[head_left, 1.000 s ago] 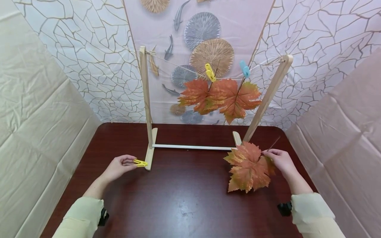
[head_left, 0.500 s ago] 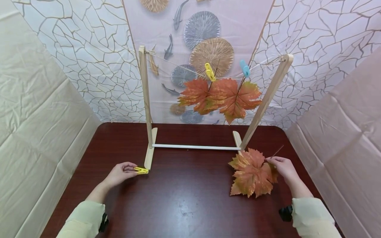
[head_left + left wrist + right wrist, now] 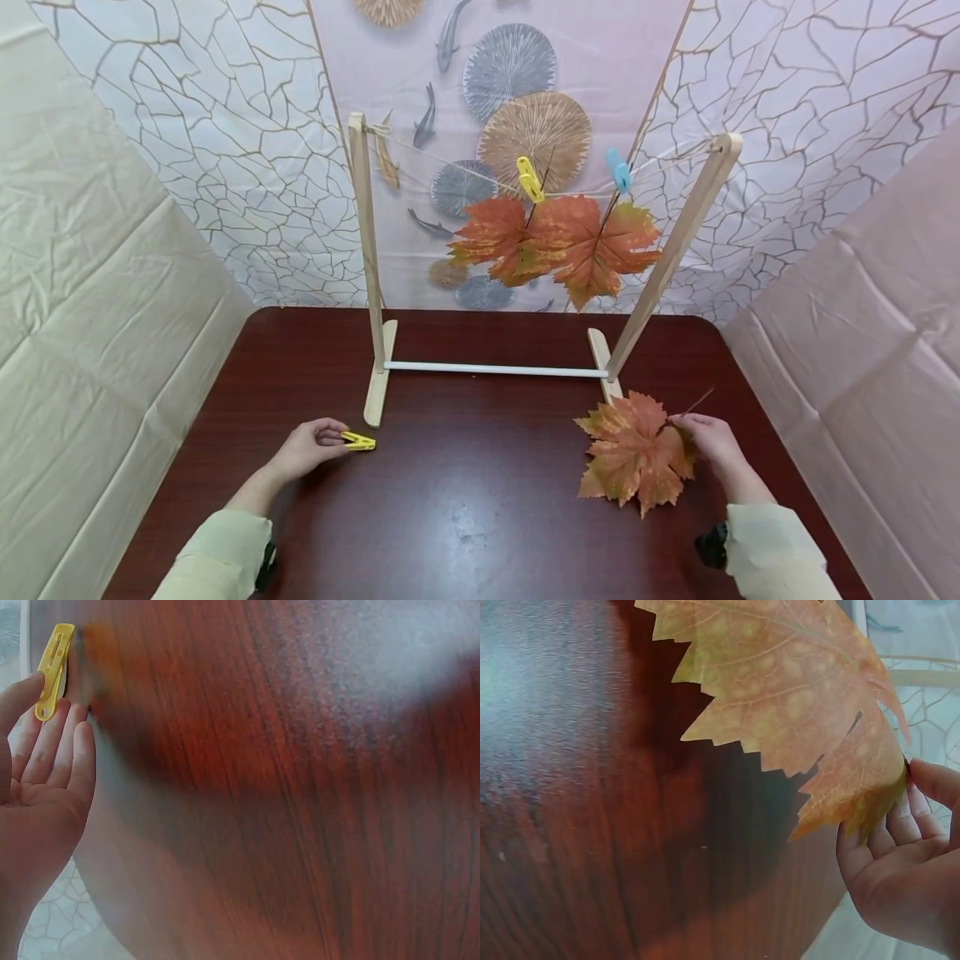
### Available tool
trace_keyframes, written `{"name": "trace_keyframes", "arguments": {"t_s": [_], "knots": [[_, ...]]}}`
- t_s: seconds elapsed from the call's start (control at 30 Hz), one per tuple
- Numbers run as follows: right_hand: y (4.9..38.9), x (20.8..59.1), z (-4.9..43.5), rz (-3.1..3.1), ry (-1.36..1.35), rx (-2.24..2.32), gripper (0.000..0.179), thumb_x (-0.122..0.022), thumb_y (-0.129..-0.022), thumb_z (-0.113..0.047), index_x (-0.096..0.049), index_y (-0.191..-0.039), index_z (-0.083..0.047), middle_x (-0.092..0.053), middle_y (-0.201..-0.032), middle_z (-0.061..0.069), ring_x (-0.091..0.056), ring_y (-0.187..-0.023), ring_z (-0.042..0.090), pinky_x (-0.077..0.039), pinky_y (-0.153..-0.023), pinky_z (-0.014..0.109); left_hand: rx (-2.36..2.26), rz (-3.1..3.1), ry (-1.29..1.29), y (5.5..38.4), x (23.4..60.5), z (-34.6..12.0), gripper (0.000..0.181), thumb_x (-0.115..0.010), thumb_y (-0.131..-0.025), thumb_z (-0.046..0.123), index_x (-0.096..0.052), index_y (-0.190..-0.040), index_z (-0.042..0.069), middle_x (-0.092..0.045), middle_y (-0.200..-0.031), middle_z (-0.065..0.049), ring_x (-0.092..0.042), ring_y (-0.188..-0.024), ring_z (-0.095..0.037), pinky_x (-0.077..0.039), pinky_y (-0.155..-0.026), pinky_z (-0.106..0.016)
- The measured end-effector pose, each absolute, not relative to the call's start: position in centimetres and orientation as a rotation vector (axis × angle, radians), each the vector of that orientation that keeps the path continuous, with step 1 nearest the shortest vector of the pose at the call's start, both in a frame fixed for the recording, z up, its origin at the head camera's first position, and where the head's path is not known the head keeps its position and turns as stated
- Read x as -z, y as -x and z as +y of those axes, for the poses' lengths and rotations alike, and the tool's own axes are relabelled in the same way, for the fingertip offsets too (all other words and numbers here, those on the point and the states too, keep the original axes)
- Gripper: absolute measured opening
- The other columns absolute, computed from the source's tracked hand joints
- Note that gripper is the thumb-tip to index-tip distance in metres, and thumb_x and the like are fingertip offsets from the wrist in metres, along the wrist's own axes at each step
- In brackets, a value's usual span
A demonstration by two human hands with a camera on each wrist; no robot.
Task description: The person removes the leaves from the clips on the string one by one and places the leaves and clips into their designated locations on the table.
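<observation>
My left hand [image 3: 309, 450] pinches a yellow clothespin [image 3: 360, 442] between thumb and fingers, low over the table's left side. In the left wrist view the clothespin [image 3: 56, 671] lies along the fingertips, under the thumb. On the right, my right hand [image 3: 716, 446] pinches an orange-red maple leaf [image 3: 637, 454] by its dark stem. The leaf [image 3: 795, 682] fills the top of the right wrist view, its yellowish jagged edge over the table. Two similar leaves hang from a string, one under a yellow clothespin [image 3: 530, 179], the other under a blue clothespin [image 3: 618, 171].
A wooden frame stands on the dark red table [image 3: 465, 483], with a left post [image 3: 367, 250], a right post [image 3: 675, 254] and a white crossbar [image 3: 495, 369] low between them. The string [image 3: 442, 162] sags between the post tops. Patterned cloth walls surround the table.
Both hands have come down and slightly nearer, carrying the yellow clothespin and the leaf. The leaf has moved off the foot of the right post, which now shows more. The hanging leaves stay put.
</observation>
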State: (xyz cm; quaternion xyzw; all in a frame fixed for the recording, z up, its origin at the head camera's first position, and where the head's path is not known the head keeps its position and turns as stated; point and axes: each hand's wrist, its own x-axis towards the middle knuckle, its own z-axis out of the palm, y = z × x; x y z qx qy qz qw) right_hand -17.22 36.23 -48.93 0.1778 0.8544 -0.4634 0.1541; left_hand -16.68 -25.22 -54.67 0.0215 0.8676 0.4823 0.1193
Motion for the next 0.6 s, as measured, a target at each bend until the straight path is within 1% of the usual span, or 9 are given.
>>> {"name": "trace_keyframes", "arguments": {"t_s": [0.13, 0.17, 0.23, 0.37, 0.4, 0.47, 0.6], "knots": [[17.2, 49.8, 36.2, 2.433, -0.542, 1.337, 0.050, -0.041, -0.098, -0.032, -0.051, -0.125, 0.009, -0.060, -0.115, 0.022, -0.058, -0.093, 0.018, -0.051, -0.084, 0.044, -1.348, 2.597, -0.068, 16.6, 55.0, -25.3, 0.030, -0.073, -0.078, 0.010, -0.063, -0.102, -0.004, -0.068, -0.095, -0.015, -0.064, -0.088, -0.020, -0.050, -0.073, -0.021], [17.1, 50.0, 36.2, 2.435, -0.547, 1.334, 0.051, -0.041, -0.098, -0.031, -0.050, -0.126, 0.010, -0.056, -0.119, 0.026, -0.058, -0.095, 0.023, -0.051, -0.084, 0.045, -1.327, 2.611, -0.068, 16.6, 55.0, -25.3, 0.030, -0.073, -0.078, 0.010, -0.063, -0.102, -0.004, -0.068, -0.096, -0.015, -0.064, -0.088, -0.021, -0.050, -0.074, -0.022], [17.1, 50.3, 36.2, 2.445, -0.563, 1.318, 0.049, -0.042, -0.098, -0.031, -0.054, -0.121, 0.010, -0.056, -0.118, 0.028, -0.058, -0.096, 0.026, -0.051, -0.084, 0.046, -1.296, 2.633, -0.064, 16.6, 55.1, -25.3, 0.029, -0.073, -0.078, 0.010, -0.063, -0.103, -0.003, -0.068, -0.096, -0.015, -0.064, -0.089, -0.022, -0.050, -0.074, -0.023], [16.8, 50.7, 36.3, 2.488, -0.550, 1.261, 0.048, -0.044, -0.097, -0.028, -0.053, -0.118, 0.014, -0.051, -0.118, 0.033, -0.055, -0.099, 0.033, -0.052, -0.079, 0.044, -1.273, 2.662, -0.060, 16.8, 55.4, -25.5, 0.030, -0.073, -0.077, 0.009, -0.063, -0.103, -0.003, -0.068, -0.097, -0.015, -0.063, -0.088, -0.022, -0.049, -0.074, -0.024], [16.8, 50.8, 36.4, 2.498, -0.546, 1.245, 0.047, -0.044, -0.096, -0.026, -0.053, -0.116, 0.015, -0.052, -0.116, 0.033, -0.055, -0.097, 0.033, -0.052, -0.077, 0.043, -1.274, 2.666, -0.058, 16.8, 55.5, -25.5, 0.030, -0.073, -0.077, 0.009, -0.064, -0.104, -0.003, -0.067, -0.097, -0.015, -0.063, -0.088, -0.022, -0.049, -0.074, -0.023], [16.7, 50.8, 36.5, 2.521, -0.534, 1.214, 0.047, -0.044, -0.096, -0.024, -0.049, -0.119, 0.017, -0.049, -0.118, 0.036, -0.055, -0.097, 0.035, -0.053, -0.074, 0.041, -1.270, 2.677, -0.047, 16.9, 55.6, -25.5, 0.030, -0.074, -0.077, 0.009, -0.064, -0.103, -0.002, -0.067, -0.098, -0.014, -0.062, -0.088, -0.021, -0.048, -0.074, -0.023], [16.7, 50.6, 36.7, 2.577, -0.499, 1.110, 0.044, -0.044, -0.096, -0.022, -0.052, -0.117, 0.016, -0.056, -0.107, 0.032, -0.058, -0.086, 0.030, -0.053, -0.068, 0.037, -1.258, 2.680, -0.023, 16.8, 55.6, -25.6, 0.031, -0.075, -0.077, 0.011, -0.065, -0.103, -0.001, -0.067, -0.101, -0.015, -0.061, -0.090, -0.021, -0.048, -0.075, -0.025]]}}
